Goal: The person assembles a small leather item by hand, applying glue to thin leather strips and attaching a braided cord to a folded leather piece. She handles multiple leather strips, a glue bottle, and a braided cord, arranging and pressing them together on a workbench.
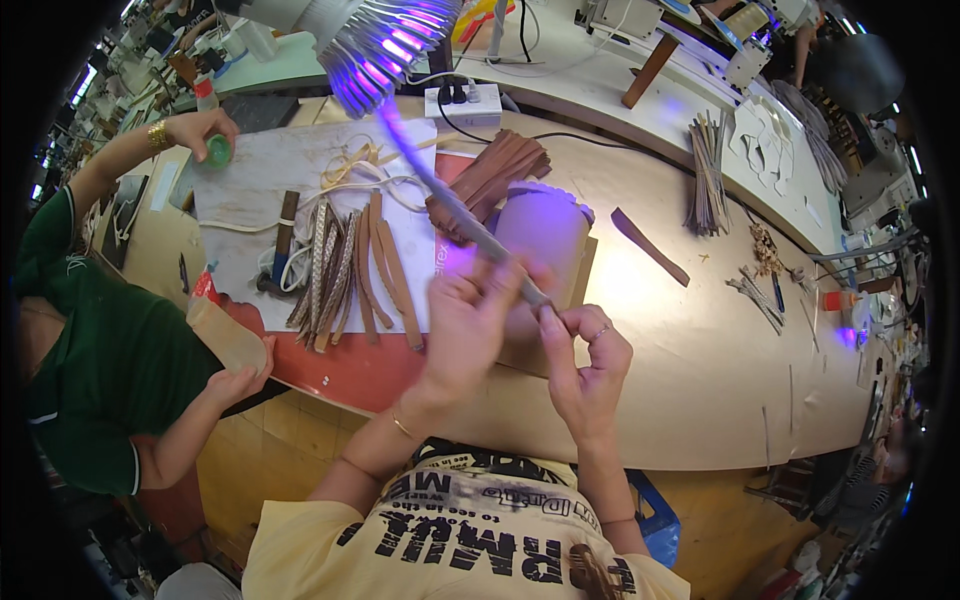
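My right hand [588,362] pinches the near end of a long thin strap [455,212], and my left hand [468,322], blurred, is closed around it just above, so the strap slants up over the workbench [700,400] toward the violet lamp [385,40]. I'd judge it best to keep the strap taut and slide the left grip evenly. Beyond lie brown leather strips [350,265] on a white sheet [270,170].

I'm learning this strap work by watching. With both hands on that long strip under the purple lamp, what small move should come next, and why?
Probably slide the left hand further up the strip. The right hand pinches only its near end, and the far length slants up unsupported toward the lamp, so a higher grip would likely steady it under the light.
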Demonstrator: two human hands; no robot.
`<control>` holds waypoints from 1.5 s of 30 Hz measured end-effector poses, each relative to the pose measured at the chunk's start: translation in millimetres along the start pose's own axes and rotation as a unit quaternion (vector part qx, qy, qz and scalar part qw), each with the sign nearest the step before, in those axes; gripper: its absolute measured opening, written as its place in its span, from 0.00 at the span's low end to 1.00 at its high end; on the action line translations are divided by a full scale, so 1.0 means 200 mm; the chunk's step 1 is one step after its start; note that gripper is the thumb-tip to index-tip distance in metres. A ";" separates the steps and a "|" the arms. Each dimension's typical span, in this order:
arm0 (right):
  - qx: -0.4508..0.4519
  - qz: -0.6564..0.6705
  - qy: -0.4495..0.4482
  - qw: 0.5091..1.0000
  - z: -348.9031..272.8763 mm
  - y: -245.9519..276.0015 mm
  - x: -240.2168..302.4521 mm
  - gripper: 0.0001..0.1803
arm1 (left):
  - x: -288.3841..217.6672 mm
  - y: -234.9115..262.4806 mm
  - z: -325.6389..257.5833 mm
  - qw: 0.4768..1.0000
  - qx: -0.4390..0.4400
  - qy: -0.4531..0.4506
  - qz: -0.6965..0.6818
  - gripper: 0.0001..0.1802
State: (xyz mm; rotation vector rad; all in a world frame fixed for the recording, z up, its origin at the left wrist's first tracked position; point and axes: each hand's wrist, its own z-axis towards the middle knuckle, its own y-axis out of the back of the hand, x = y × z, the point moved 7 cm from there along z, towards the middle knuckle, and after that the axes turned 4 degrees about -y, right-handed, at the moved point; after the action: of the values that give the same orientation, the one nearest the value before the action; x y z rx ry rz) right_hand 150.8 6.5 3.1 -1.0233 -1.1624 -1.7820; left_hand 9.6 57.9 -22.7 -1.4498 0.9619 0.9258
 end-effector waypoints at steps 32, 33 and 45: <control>-0.014 0.148 -0.147 0.978 0.11 0.13 -0.39 0.11 | -0.12 0.56 -0.30 0.824 -0.185 -0.306 0.439 0.23; -0.015 0.088 -0.193 0.977 0.12 0.21 -0.48 0.12 | -0.14 0.69 -0.25 0.781 -0.217 -0.277 0.515 0.30; 0.017 -0.447 -0.248 0.859 0.05 0.53 -0.81 0.22 | -0.18 1.24 0.42 0.717 -0.212 -0.038 0.663 0.56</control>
State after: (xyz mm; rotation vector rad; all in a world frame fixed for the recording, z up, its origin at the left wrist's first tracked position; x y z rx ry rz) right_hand 310.1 12.6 -105.8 -1.0246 -2.2593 -2.2125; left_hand -237.2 130.3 -84.7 -0.8418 1.8406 2.3439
